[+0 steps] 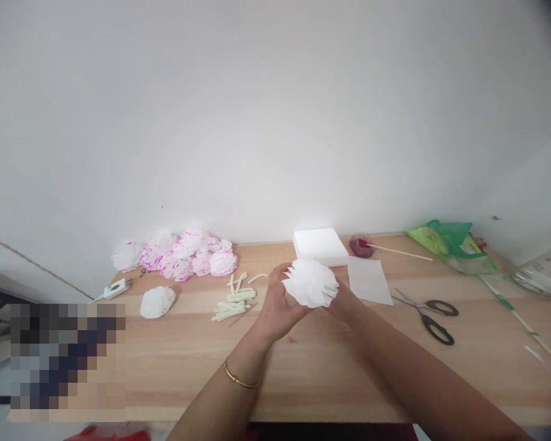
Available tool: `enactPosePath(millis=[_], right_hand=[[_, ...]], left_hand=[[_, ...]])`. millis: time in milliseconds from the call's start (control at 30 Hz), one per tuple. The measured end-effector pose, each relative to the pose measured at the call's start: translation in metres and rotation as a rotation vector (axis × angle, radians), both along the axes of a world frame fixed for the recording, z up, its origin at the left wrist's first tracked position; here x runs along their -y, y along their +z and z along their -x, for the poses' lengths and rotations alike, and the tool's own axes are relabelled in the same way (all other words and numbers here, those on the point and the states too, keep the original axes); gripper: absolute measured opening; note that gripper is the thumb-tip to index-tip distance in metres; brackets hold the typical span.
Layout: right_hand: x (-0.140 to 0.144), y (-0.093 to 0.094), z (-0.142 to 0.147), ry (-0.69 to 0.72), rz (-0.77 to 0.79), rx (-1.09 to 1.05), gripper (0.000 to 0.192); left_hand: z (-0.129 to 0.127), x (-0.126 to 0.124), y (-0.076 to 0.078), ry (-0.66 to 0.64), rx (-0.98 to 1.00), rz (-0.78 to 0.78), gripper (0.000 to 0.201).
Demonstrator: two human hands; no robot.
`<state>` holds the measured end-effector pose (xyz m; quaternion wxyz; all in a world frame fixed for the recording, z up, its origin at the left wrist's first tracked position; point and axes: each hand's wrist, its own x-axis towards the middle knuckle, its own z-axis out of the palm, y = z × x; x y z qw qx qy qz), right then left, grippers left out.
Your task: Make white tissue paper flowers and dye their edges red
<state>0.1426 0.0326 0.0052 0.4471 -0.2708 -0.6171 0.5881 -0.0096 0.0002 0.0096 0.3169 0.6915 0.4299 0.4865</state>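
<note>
A round white paper flower with frilled, cut edges is held over the middle of the table. My left hand is closed around its left side, with the thumb and fingers at the lower petals. Close against the flower's right underside is my right hand; the flower hides its fingers, so its grip does not show. Behind the flower stands a thick stack of white paper, and a loose white sheet lies to its right. Left of my hands is a pile of pale twisted strips.
Pink-edged paper flowers are heaped at the back left, with a plain white flower before them. A power strip lies at the left. Rightward are a dark red dish with a stick, black-handled scissors and a green plastic bag.
</note>
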Motion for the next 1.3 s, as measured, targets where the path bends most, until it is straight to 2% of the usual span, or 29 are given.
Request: enactPosePath(millis=[167, 300, 467, 633, 700, 767, 833, 933, 1000, 1067, 1133, 1200, 1300], right_hand=[[0.002, -0.006, -0.004, 0.131, -0.067, 0.135, 0.03], [0.002, -0.008, -0.001, 0.121, -0.153, 0.161, 0.024], [0.001, -0.007, -0.001, 0.12, -0.23, 0.26, 0.028], [-0.002, -0.006, -0.003, 0.128, -0.21, 0.246, 0.03], [-0.003, -0.007, -0.004, 0.146, -0.194, 0.243, 0.03], [-0.004, -0.008, -0.004, 0.164, -0.157, 0.249, 0.029], [-0.005, -0.011, -0.004, 0.148, -0.105, 0.228, 0.029], [-0.01, -0.016, -0.005, 0.073, -0.026, 0.094, 0.033], [-0.012, -0.02, -0.006, 0.029, 0.018, -0.003, 0.037], [-0.013, -0.021, -0.007, 0.025, 0.046, -0.026, 0.034], [-0.012, -0.019, -0.007, 0.071, 0.04, 0.019, 0.027], [-0.009, -0.015, -0.006, 0.117, -0.006, 0.074, 0.023], [-0.004, -0.011, -0.001, 0.132, -0.095, 0.14, 0.023]], left_hand=[[-0.009, 0.006, -0.007, -0.01, 0.12, -0.005, 0.064], [-0.008, 0.006, -0.003, 0.027, 0.133, -0.04, 0.049], [-0.004, 0.008, 0.007, -0.031, 0.268, 0.132, 0.05], [-0.004, 0.011, 0.01, -0.057, 0.262, 0.191, 0.037], [-0.004, 0.012, 0.011, -0.039, 0.273, 0.167, 0.024], [-0.004, 0.012, 0.011, -0.029, 0.296, 0.113, 0.023], [-0.002, 0.009, 0.01, -0.044, 0.365, 0.054, 0.034], [0.0, 0.003, 0.006, -0.09, 0.505, -0.003, 0.082], [-0.001, -0.001, 0.003, -0.089, 0.497, 0.008, 0.095], [-0.003, -0.002, 0.0, -0.081, 0.388, 0.08, 0.084], [-0.006, 0.0, -0.002, -0.091, 0.259, 0.163, 0.06], [-0.009, 0.004, -0.002, -0.073, 0.188, 0.183, 0.041], [-0.01, 0.007, -0.001, 0.018, 0.203, 0.15, 0.039]])
